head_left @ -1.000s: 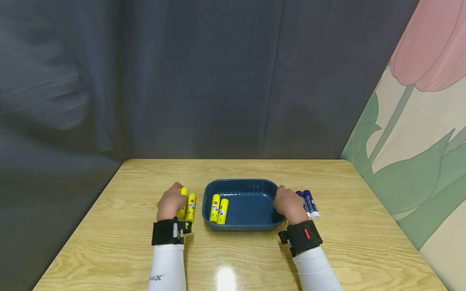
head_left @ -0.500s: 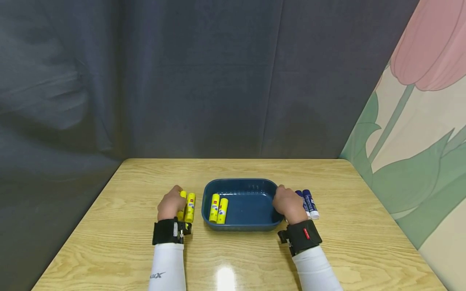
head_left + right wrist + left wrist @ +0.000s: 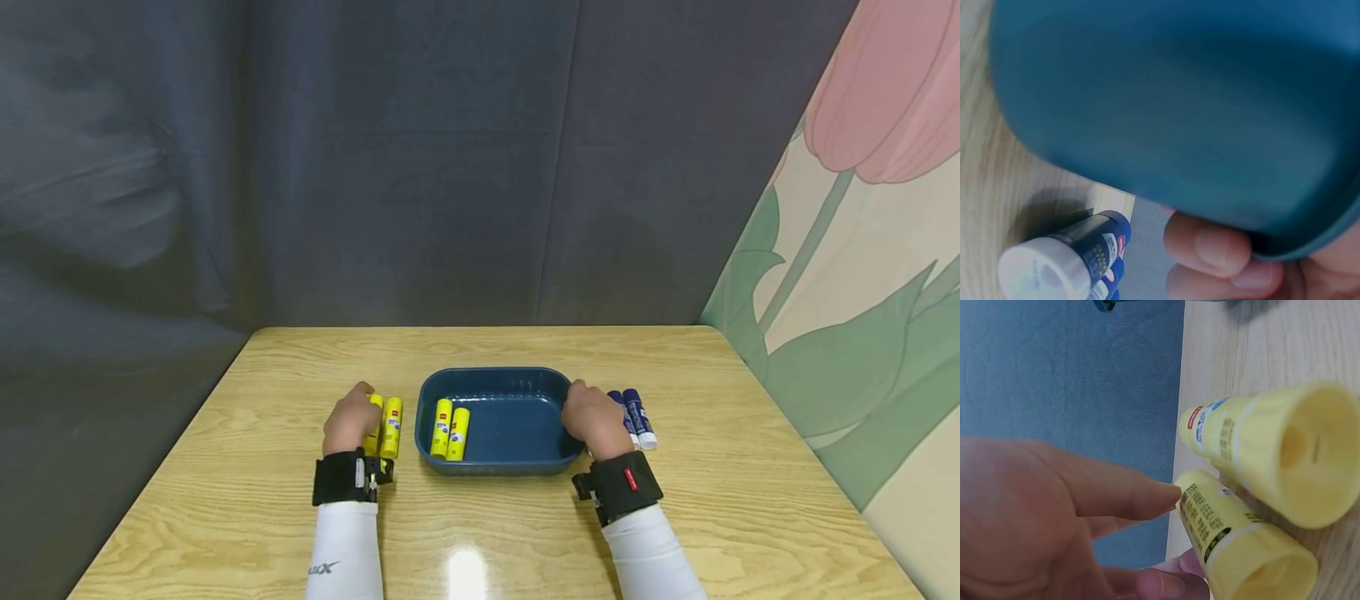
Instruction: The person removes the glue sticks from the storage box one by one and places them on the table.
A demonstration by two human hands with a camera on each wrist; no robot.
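My left hand [image 3: 352,419] pinches a yellow glue stick [image 3: 1229,534] between thumb and fingers, left of the dish. Close beside it on the right, a second yellow glue stick [image 3: 392,428] lies on the table. The right hand [image 3: 596,418] grips the right end of a dark blue oblong dish [image 3: 517,429]; in the right wrist view its fingers [image 3: 1210,247] curl under the rim. Two yellow glue sticks [image 3: 442,428] lie side by side inside the dish at its left end.
Dark blue and white glue sticks [image 3: 640,419] lie right of the right hand, which partly hides them. The wooden table [image 3: 525,533] ends at a grey curtain [image 3: 480,208] behind, with a flower-painted wall [image 3: 847,350] on the right.
The yellow glue stick at my left hand has dropped slightly and sits level with its neighbour. The right hand and the dish have stayed in place.
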